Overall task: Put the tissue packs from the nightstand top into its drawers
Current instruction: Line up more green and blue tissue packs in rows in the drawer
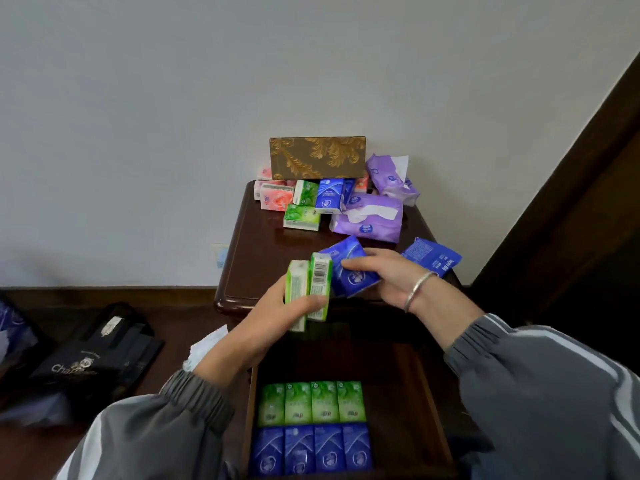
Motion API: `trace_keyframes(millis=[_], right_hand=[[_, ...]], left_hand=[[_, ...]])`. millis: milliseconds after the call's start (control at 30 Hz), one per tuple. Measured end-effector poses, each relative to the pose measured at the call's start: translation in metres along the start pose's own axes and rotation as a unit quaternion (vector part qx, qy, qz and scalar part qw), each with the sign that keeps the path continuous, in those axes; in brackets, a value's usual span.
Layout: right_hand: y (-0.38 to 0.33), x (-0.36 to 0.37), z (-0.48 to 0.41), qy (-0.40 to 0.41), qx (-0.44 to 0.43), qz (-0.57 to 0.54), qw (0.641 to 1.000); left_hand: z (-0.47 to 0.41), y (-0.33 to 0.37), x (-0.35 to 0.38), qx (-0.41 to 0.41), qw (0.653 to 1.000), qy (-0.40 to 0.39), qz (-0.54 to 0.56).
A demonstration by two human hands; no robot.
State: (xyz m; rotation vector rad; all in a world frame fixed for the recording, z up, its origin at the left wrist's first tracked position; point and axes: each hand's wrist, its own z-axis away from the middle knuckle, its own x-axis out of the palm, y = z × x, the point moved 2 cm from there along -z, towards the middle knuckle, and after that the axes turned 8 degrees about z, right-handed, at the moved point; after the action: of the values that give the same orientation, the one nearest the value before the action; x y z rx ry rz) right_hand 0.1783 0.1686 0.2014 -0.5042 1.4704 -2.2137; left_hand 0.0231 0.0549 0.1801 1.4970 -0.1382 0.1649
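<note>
My left hand (277,315) grips two green tissue packs (308,289) upright above the front edge of the dark wooden nightstand (263,244). My right hand (388,277) holds a blue tissue pack (351,268) right beside them. Another blue pack (433,256) lies on the top behind my right wrist. Further back sit pink packs (273,197), green packs (301,216), a blue pack (329,195) and purple soft packs (369,220). Below, the open drawer (429,403) holds a row of green packs (311,401) and a row of blue packs (310,450).
A gold-patterned brown box (317,157) leans against the white wall at the back of the nightstand. A black bag (100,355) lies on the floor at the left, with white paper (207,344) near it. A dark wooden frame (568,209) rises at the right.
</note>
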Motion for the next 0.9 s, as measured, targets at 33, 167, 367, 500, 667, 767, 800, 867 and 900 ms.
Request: trace_keyframes(millis=[33, 167, 367, 500, 667, 767, 800, 867, 900], right_hand=[[0.007, -0.007, 0.015, 0.006, -0.001, -0.008, 1.000], [0.040, -0.036, 0.075, 0.008, -0.004, -0.065, 0.998], [0.106, -0.072, 0.122, 0.013, 0.078, -0.037, 0.996], [0.164, -0.068, 0.108, 0.061, 0.176, -0.003, 0.983], [0.218, -0.058, 0.077, 0.156, 0.198, 0.072, 0.965], [0.240, -0.057, 0.065, 0.194, 0.208, 0.141, 0.948], [0.246, -0.057, 0.062, 0.191, 0.216, 0.175, 0.941], [0.255, -0.059, 0.056, 0.183, 0.237, 0.221, 0.928], [0.260, -0.059, 0.054, 0.176, 0.246, 0.229, 0.925]], left_hand=[[0.007, -0.003, 0.006, -0.012, 1.000, -0.005, 0.003], [0.036, -0.027, 0.021, -0.079, 0.996, -0.024, 0.025], [0.076, -0.087, 0.024, -0.214, 0.976, -0.040, -0.005], [0.084, -0.134, 0.022, -0.237, 0.964, 0.084, -0.091], [0.080, -0.169, 0.001, -0.257, 0.935, 0.197, -0.143], [0.075, -0.173, -0.007, -0.249, 0.928, 0.221, -0.169], [0.074, -0.174, -0.008, -0.250, 0.925, 0.224, -0.177], [0.070, -0.174, -0.007, -0.253, 0.924, 0.221, -0.185], [0.068, -0.175, -0.006, -0.254, 0.924, 0.217, -0.186]])
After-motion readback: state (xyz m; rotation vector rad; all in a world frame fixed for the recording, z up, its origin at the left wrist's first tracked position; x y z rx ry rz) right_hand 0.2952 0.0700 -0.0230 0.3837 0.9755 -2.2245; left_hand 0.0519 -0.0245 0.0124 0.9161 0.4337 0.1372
